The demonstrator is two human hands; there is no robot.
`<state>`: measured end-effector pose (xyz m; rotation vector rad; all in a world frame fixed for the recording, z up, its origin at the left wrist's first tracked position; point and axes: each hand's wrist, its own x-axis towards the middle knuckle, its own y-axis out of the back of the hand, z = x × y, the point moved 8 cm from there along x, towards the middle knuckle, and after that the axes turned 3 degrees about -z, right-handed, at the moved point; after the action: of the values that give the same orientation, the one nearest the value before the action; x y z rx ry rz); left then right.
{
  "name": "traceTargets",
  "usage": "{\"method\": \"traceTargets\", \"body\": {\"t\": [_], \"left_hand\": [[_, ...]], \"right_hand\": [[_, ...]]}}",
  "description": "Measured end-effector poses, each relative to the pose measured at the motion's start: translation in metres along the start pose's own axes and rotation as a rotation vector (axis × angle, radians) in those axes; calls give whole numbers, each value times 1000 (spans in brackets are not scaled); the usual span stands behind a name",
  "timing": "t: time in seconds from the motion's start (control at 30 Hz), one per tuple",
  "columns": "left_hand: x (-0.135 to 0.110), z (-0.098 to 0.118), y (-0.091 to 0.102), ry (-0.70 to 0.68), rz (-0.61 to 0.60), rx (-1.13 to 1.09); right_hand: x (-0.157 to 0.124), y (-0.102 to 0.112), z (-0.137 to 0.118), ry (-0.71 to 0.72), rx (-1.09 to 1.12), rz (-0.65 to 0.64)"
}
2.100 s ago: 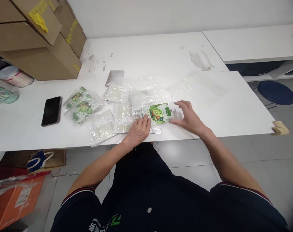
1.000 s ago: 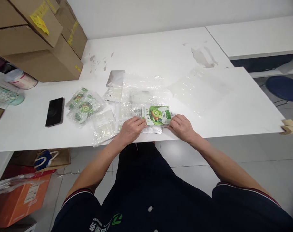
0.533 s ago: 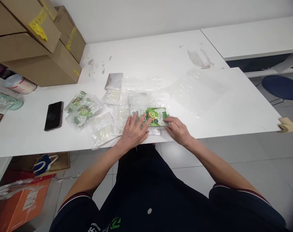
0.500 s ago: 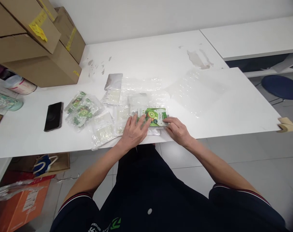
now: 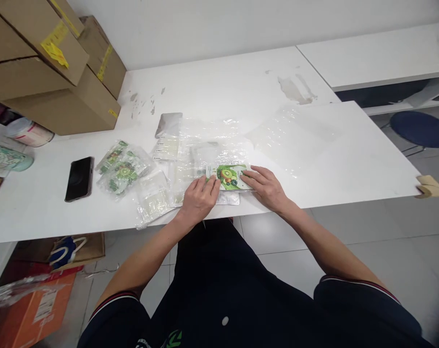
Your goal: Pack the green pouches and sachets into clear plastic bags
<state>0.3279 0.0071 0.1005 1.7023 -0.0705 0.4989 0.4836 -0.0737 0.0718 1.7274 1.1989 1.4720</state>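
A green-and-white packet printed with kiwi fruit (image 5: 228, 175) lies flat near the table's front edge, over clear bubble wrap (image 5: 212, 129) and a silvery pouch edge (image 5: 229, 198). My left hand (image 5: 199, 199) rests on the packet's left end, its fingers stretched out flat. On the right end, my right hand (image 5: 268, 188) lies with its fingers extended over the printed face and its thumb hidden. Left of the hands, a clear-wrapped bundle of similar kiwi packets (image 5: 123, 166) sits beside a plastic-wrapped pale pouch (image 5: 154, 195). Behind them is a grey pouch (image 5: 169, 125).
A black phone (image 5: 79, 179) lies on the left of the white table (image 5: 219, 82). Cardboard boxes (image 5: 77, 101), a tin (image 5: 29, 131) and a pale green bottle (image 5: 9, 155) stand at far left. Clear plastic film (image 5: 295, 137) spreads rightward. A blue stool (image 5: 420, 129) is beyond the right end.
My right hand has gone from the packet's right edge to lying over its top with fingers stretched out. My left hand's fingers have shifted slightly left and lie closer together.
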Motion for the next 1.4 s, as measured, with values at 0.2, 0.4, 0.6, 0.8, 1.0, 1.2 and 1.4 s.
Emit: {"method": "traceTargets", "body": {"t": [0.2,0.4,0.6,0.8,1.0,1.2,1.4], "left_hand": [[9,-9,44,25,-54,4],[49,-60,45,130,-310,-199],[101,-123,-8,227,-459,-364],[94,-124,-21,282,-197,-114],[45,-64,-9,0,-339,-135],[29,-60,-21,-31,-366,-54],[40,-56,-28,-44,-256,68]], "right_hand": [[12,22,0,36,336,-11],[45,16,26,-290,624,-170],[86,-27,69,-566,841,-182],[90,-52,83,-801,680,-204],[94,-39,80,-654,247,-84],[86,-22,34,-66,101,-167],[65,-33,31,62,90,-245]]}}
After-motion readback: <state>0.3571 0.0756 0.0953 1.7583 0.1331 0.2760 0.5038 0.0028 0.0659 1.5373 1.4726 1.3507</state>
